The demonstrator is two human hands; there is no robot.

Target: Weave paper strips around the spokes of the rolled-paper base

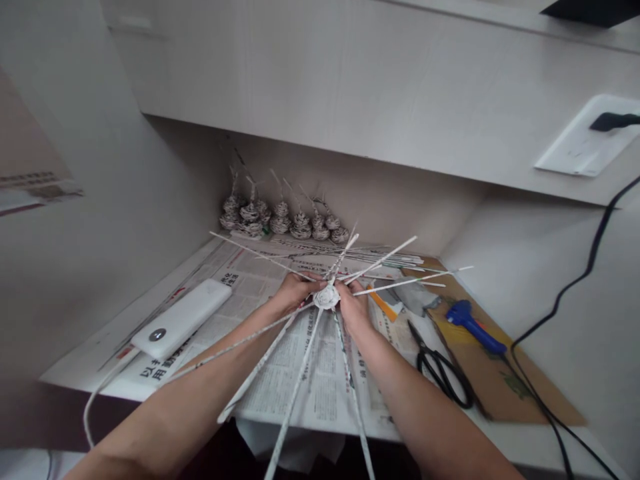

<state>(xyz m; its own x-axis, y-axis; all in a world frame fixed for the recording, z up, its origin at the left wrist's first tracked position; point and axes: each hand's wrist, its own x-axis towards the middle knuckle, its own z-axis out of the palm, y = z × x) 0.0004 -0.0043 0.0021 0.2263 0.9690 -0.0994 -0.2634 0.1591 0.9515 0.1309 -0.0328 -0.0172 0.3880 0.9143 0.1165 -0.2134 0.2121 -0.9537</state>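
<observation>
Grips woven paper centre point(327, 297) from left side with left hand point(299, 291), from right side with right hand point(354, 304). Holds it above newspaper point(325, 383), left of scissors point(425, 350), with paper rods point(285, 425) radiating outward.

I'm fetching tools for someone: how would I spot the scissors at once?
On the table, find the brown cardboard at the right. Along its left edge lie the scissors; black loop handles set them apart from the blue glue gun.

Dim, greyish light leaves the back wall point(395, 197) shadowed, with wide-angle stretching toward the edges.
</observation>
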